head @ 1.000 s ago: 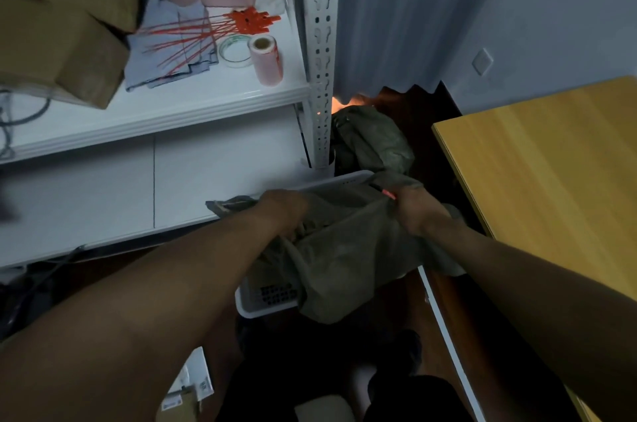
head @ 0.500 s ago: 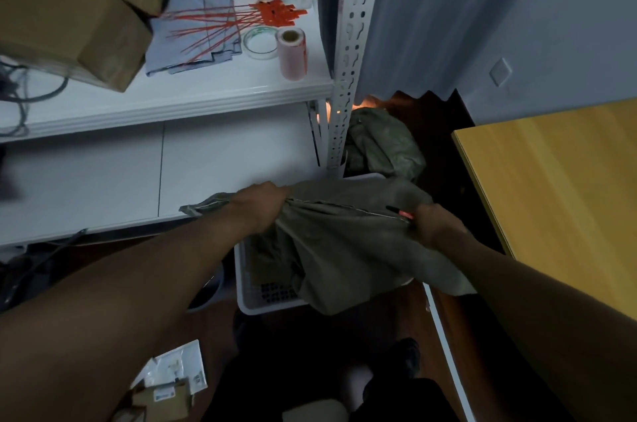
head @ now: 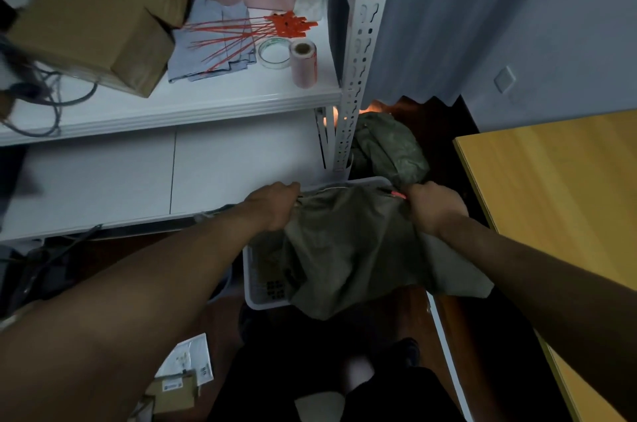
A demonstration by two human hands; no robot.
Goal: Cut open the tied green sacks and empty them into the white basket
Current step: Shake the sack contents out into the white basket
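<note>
A limp green sack (head: 351,249) hangs over the white basket (head: 256,297) on the floor, stretched flat between my hands. My left hand (head: 275,202) grips its upper left edge. My right hand (head: 432,208) grips the upper right edge, with a small red thing (head: 396,194) showing at the fingers. The sack hides most of the basket's inside. A second green sack (head: 389,149) lies bunched on the floor just behind the basket, beside the shelf post.
A white metal shelf (head: 193,104) at the left holds cardboard boxes (head: 93,25), red zip ties (head: 262,30), a tape ring (head: 274,52) and a pink roll (head: 303,63). A wooden table (head: 558,214) stands at the right. Papers (head: 186,363) lie on the floor.
My hands have moved apart and pulled the sack's top edge taut over the basket. The sack has been lifted a little higher.
</note>
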